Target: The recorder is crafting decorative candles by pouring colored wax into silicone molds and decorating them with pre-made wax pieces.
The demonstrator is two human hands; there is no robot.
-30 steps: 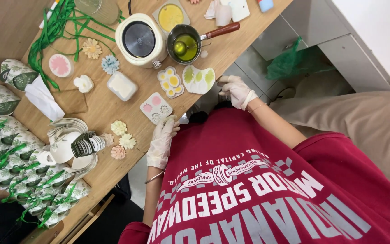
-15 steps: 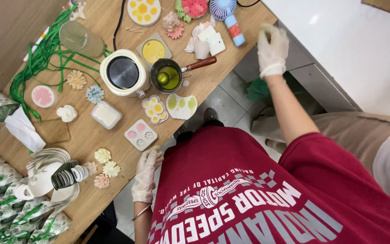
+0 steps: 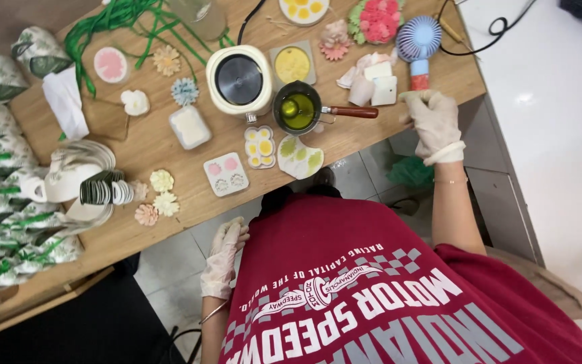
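My right hand (image 3: pixel 434 123), in a pale glove, rests at the right end of the wooden table (image 3: pixel 143 145) with its fingers curled; I see nothing in it. Its fingertips are just below a small blue hand fan (image 3: pixel 417 42) and beside white wax blocks (image 3: pixel 378 82). To its left stands a small pot of green liquid (image 3: pixel 297 108) with a wooden handle pointing at my hand. My gloved left hand (image 3: pixel 223 259) hangs below the table's front edge, against my red shirt, fingers loose and holding nothing.
A white electric melting pot (image 3: pixel 239 79) stands mid-table. Around it are flower moulds (image 3: pixel 261 146), a leaf mould (image 3: pixel 299 158), small wax flowers (image 3: pixel 162 180), green ribbon (image 3: pixel 112 20), stacked white cups (image 3: pixel 69 178) and packets at the left (image 3: pixel 8 222). Black cables cross the white surface on the right (image 3: pixel 500 30).
My right hand has swung from the moulds at the table's front edge up and over to its right end by the fan. My left hand has dropped below the table edge.
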